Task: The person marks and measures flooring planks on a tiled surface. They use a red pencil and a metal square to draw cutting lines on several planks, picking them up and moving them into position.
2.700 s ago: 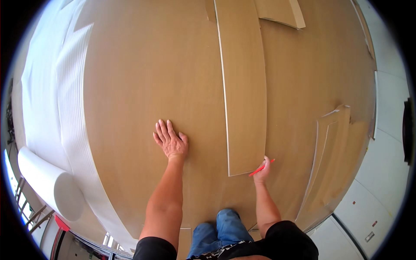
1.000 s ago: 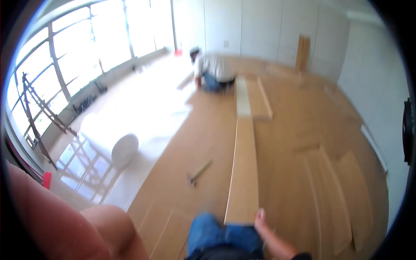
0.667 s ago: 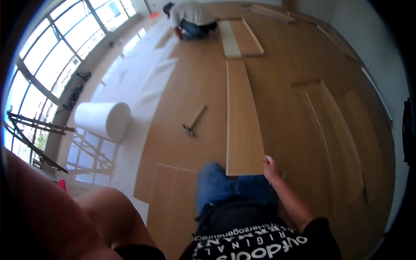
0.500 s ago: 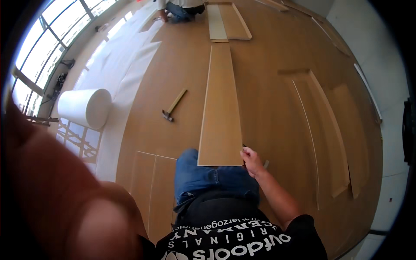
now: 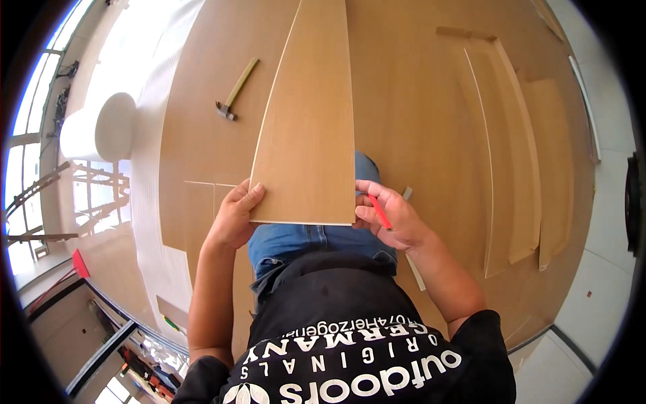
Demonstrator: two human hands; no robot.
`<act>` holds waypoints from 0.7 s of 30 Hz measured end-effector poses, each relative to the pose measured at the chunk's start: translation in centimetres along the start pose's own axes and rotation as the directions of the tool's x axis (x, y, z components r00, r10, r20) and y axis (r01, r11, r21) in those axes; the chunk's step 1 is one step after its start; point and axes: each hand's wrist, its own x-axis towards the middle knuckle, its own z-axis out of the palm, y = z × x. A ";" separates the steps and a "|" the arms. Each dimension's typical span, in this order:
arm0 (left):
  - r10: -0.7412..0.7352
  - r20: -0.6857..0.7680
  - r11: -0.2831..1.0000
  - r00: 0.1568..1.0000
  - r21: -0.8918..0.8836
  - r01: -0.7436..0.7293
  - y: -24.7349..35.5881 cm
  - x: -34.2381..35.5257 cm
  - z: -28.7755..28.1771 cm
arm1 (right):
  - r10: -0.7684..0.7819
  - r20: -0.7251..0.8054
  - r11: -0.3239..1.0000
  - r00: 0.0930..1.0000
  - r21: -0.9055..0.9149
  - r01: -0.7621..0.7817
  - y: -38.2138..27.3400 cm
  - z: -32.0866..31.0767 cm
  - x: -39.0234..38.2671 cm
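A long light wood-look plank (image 5: 303, 121) runs away from me, its near end over my blue jeans (image 5: 282, 239). My left hand (image 5: 235, 212) grips its left edge near that end, thumb on top and fingers underneath. My right hand (image 5: 393, 215) is at the right edge, fingers curled round a red pencil (image 5: 380, 214) and touching or very near the plank. A hammer (image 5: 235, 91) with a pale handle lies on the wood-coloured floor to the left of the plank. A narrow pale strip (image 5: 416, 276) lies beside my right forearm.
A white foam roll (image 5: 97, 128) and white underlay (image 5: 145, 202) lie at the left, near windows and wooden trestle-like pieces (image 5: 37, 188). Brown packaging pieces (image 5: 511, 155) lie at the right, before a pale surface along the rim. A red-headed tool (image 5: 81, 262) stands at lower left.
My left hand has come from a blurred raised position onto the plank, which lay flat earlier and is now over my thighs. The view tipped down; the co-worker seen earlier is out of view.
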 end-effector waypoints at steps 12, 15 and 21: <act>-0.038 -0.071 0.995 0.997 -0.096 0.032 -0.4 -1.2 0.7 | -0.105 -0.007 0.987 0.994 -0.119 0.103 1.3 0.4 -0.4; -0.020 -0.098 0.999 0.995 0.024 0.023 0.1 -1.2 1.6 | -0.005 0.098 0.999 0.995 -0.035 0.009 -0.6 -1.3 0.4; 0.000 -0.138 0.995 0.990 0.102 0.015 3.2 -8.3 -0.2 | -0.006 -0.055 0.992 0.998 0.125 0.013 -4.1 -6.2 17.5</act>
